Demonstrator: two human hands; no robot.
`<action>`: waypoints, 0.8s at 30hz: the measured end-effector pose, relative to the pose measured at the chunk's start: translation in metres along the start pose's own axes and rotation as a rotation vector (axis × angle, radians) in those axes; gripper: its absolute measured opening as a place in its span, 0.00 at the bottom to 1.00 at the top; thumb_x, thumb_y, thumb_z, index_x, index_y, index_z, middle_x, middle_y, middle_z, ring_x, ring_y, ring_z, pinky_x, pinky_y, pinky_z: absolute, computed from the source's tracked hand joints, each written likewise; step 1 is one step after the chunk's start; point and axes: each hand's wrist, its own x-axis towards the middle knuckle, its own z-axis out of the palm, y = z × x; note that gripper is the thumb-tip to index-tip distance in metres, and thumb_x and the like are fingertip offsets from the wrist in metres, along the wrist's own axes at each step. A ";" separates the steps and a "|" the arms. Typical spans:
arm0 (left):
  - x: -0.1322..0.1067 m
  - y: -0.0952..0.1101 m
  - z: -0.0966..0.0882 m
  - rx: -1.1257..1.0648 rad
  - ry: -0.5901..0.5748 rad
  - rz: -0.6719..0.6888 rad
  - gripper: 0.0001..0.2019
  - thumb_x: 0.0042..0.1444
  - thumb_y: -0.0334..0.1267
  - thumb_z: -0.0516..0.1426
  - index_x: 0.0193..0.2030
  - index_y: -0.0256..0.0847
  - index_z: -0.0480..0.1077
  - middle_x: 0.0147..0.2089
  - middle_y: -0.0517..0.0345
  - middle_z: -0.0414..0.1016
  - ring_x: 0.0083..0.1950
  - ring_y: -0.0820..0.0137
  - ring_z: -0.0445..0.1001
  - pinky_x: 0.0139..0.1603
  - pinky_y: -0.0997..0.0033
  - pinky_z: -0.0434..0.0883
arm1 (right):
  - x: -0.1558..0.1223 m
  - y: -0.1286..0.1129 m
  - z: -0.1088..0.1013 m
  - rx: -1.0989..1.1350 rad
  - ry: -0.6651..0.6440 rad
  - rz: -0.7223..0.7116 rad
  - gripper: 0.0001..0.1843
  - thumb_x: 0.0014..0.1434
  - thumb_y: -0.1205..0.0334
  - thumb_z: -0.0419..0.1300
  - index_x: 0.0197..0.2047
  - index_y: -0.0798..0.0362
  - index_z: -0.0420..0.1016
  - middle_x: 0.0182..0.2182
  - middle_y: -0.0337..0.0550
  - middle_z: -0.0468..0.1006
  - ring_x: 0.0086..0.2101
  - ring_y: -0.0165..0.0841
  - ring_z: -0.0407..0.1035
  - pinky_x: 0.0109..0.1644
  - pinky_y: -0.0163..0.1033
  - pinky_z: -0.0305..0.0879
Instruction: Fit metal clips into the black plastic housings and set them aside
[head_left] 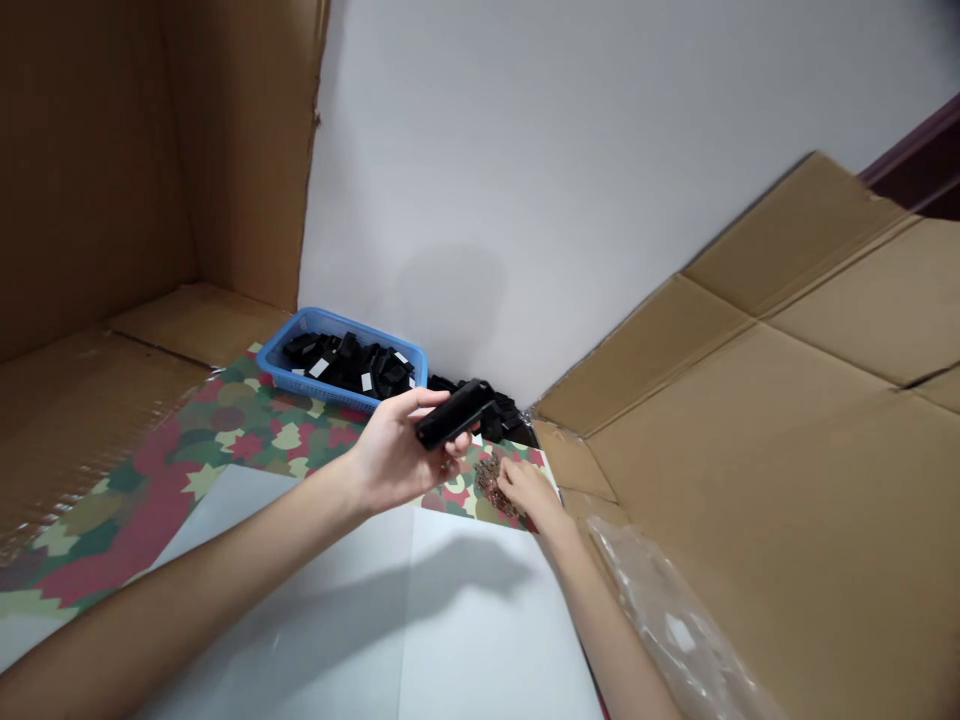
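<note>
- Head view, left hand (394,460): raised, fingers clamped around one black plastic piece (455,414), above the patterned sheet (225,430).
- Right hand (529,490): low, fingertips (510,472) on one heap of small brown bits (489,483); grip cannot be told.
- One blue basket (349,330), holding black pieces (349,365), too many to count.
- One loose black pile (499,410), just beside the basket.

**Cardboard flaps (750,480) hem in both sides**
Room to pass lies above the white sheet (480,640); the blue basket (345,325) and white wall (525,200) stop the left hand (390,455) ahead.
</note>
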 end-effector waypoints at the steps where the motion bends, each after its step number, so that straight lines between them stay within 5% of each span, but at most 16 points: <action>1: -0.001 0.001 0.002 0.188 0.025 0.116 0.11 0.43 0.42 0.60 0.28 0.36 0.68 0.24 0.60 0.67 0.26 0.75 0.64 0.29 0.74 0.61 | 0.000 0.001 0.001 0.015 0.001 0.005 0.17 0.62 0.67 0.46 0.50 0.55 0.71 0.39 0.53 0.76 0.39 0.41 0.71 0.37 0.37 0.56; 6: -0.013 0.006 0.012 1.166 0.081 0.718 0.06 0.47 0.35 0.61 0.32 0.39 0.69 0.30 0.61 0.69 0.32 0.72 0.65 0.34 0.71 0.60 | -0.001 0.006 -0.004 0.162 0.033 0.002 0.15 0.56 0.72 0.47 0.41 0.54 0.73 0.33 0.49 0.76 0.35 0.38 0.70 0.34 0.36 0.53; 10: -0.020 0.009 0.016 1.334 0.107 0.840 0.06 0.48 0.36 0.60 0.33 0.39 0.69 0.30 0.60 0.69 0.32 0.70 0.65 0.37 0.70 0.60 | -0.006 0.016 -0.021 0.323 0.117 -0.009 0.13 0.50 0.73 0.48 0.30 0.54 0.72 0.26 0.44 0.73 0.31 0.36 0.67 0.33 0.35 0.54; 13: -0.018 0.009 0.019 1.093 0.079 0.675 0.06 0.49 0.37 0.59 0.34 0.39 0.71 0.31 0.58 0.71 0.33 0.70 0.66 0.37 0.70 0.61 | -0.011 0.023 -0.045 0.484 0.201 -0.042 0.11 0.47 0.70 0.48 0.27 0.52 0.70 0.23 0.40 0.72 0.28 0.34 0.66 0.33 0.36 0.57; 19: -0.010 0.004 0.022 0.168 0.129 0.088 0.12 0.51 0.37 0.51 0.26 0.32 0.71 0.24 0.53 0.69 0.26 0.72 0.67 0.28 0.74 0.63 | -0.042 0.001 -0.111 0.980 0.453 -0.258 0.08 0.49 0.59 0.53 0.31 0.51 0.69 0.30 0.39 0.73 0.32 0.33 0.68 0.35 0.36 0.64; 24: -0.014 0.005 0.026 -0.059 0.151 -0.049 0.14 0.53 0.36 0.49 0.26 0.30 0.72 0.23 0.51 0.69 0.23 0.74 0.66 0.26 0.77 0.65 | -0.075 -0.039 -0.142 1.441 0.638 -0.479 0.03 0.47 0.64 0.59 0.29 0.50 0.74 0.25 0.35 0.73 0.26 0.28 0.68 0.30 0.34 0.65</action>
